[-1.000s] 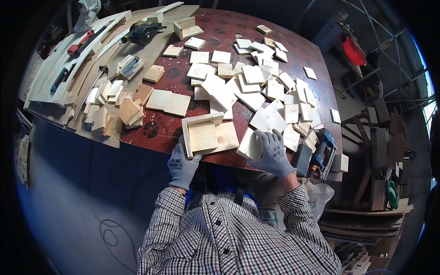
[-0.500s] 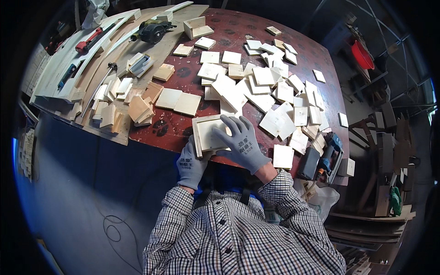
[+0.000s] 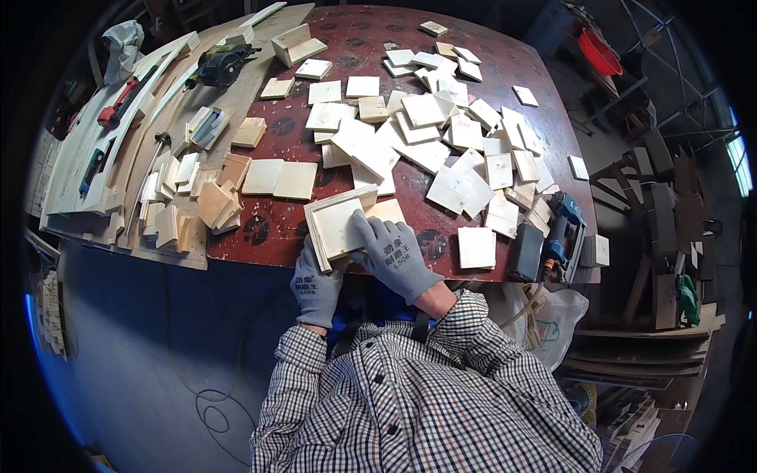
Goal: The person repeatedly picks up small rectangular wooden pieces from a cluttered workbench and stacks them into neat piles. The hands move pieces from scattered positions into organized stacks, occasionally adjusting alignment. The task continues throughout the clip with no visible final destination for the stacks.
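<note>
A shallow wooden box (image 3: 337, 225), with raised edges on its left and far sides and a pale panel inside, is tilted at the table's near edge. My left hand (image 3: 317, 285), in a grey work glove, grips its near left corner from below, with some fingers hidden under the wood. My right hand (image 3: 394, 257), gloved alike, is closed on the box's right side, its fingers bent over the panel. Just beyond that hand lies a pale wooden board (image 3: 387, 210), partly covered by the box and the glove.
Many loose square wood pieces (image 3: 447, 189) are strewn over the dark red table (image 3: 268, 126). A blue-black nail gun (image 3: 558, 236) rests at the right edge. Stacked offcuts (image 3: 217, 206), a circular saw (image 3: 224, 65) and a red power tool (image 3: 118, 106) lie left.
My right hand has slid off the middle of the panel to the box's right side, its fingers drawing in. The box looks more tilted. The whole view has shifted somewhat.
</note>
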{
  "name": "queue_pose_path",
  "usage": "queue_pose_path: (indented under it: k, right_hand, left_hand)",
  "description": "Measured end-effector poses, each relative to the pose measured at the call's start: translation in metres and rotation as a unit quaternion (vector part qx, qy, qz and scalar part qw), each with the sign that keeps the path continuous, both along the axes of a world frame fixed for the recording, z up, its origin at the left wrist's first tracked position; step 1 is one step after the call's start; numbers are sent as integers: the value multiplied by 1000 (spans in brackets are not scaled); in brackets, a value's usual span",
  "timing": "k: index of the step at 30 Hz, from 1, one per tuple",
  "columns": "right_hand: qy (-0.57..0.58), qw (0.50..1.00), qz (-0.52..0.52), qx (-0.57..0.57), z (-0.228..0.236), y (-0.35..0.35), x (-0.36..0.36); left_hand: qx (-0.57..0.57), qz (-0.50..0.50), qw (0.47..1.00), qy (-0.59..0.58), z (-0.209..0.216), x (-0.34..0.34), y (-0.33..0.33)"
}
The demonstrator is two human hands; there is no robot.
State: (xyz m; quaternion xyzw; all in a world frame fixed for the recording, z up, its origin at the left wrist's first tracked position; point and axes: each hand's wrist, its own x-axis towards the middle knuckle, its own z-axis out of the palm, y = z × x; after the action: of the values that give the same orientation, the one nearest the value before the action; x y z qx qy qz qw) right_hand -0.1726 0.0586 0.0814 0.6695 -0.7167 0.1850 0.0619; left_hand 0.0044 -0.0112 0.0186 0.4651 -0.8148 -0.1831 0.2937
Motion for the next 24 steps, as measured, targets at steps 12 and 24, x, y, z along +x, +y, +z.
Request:
queue_pose_path:
  k: [12, 24]
  right_hand:
    - [-106, 990, -72, -54, 17, 1, 21]
    - [-739, 654, -115, -113, 39, 1, -3]
  left_hand:
    - [1, -21, 999, 30, -15, 4, -4]
    - [2, 3, 999, 35, 2, 5, -1]
